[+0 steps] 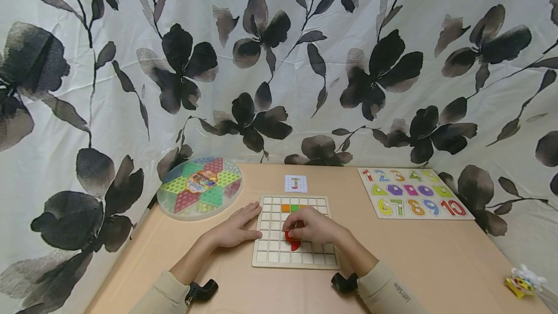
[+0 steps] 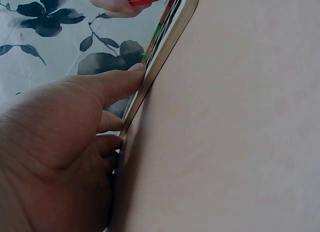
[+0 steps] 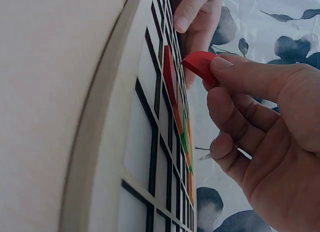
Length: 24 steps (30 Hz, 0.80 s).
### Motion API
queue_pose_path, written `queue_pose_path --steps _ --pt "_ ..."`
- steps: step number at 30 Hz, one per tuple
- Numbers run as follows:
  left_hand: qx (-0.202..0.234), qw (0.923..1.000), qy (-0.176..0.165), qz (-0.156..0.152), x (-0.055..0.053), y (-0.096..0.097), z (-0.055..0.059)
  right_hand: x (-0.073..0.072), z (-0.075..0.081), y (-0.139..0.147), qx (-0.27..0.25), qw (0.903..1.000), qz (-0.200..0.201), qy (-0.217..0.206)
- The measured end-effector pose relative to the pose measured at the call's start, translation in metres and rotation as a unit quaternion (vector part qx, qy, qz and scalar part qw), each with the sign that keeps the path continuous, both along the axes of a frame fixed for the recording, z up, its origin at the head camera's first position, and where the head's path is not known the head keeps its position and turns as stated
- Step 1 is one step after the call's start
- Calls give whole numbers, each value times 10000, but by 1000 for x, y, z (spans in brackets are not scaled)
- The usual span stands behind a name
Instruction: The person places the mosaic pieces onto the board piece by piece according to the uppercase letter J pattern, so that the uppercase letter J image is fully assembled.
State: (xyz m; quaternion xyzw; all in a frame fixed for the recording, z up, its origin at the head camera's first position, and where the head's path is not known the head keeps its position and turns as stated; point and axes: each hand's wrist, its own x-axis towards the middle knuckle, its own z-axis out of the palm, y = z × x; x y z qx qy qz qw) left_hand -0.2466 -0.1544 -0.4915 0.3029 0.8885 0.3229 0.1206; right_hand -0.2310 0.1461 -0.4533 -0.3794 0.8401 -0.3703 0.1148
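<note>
A white grid board [image 1: 272, 258] lies on the table in front of me. My right hand [image 1: 315, 227] is over its middle, pinching a red curved-edge tile [image 3: 199, 63] between thumb and fingers. In the right wrist view the pinched tile is raised off the grid. Below it in the head view, another red tile [image 1: 296, 245] sits on the board. Farther up the grid are an orange tile [image 1: 285, 208] and a green tile [image 1: 294, 207], partly hidden by the right hand. With fingers extended, my left hand [image 1: 235, 227] touches the board's left edge, its thumb at the rim.
Behind the board lies a small card [image 1: 296, 183] with a coloured J on a grid. A round star-patterned game board [image 1: 205, 211] is at the back left. To the right are a number-and-shape board [image 1: 414, 194] and, near the corner, a small yellow toy [image 1: 520, 285]. A floral curtain [image 1: 305, 86] hangs behind.
</note>
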Motion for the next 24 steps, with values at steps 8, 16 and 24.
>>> queue_pose_path --steps 8,16,24 --pt "-8 10000 14 19 1 0 1 3 -3 -6 372 9993 -24 -82" --pt "-13 10000 3 37 0 0 -1 5 -4 -8 562 9984 37 -20" --pt "-28 10000 4 27 0 0 -1 7 -5 -12 653 9978 61 -82"
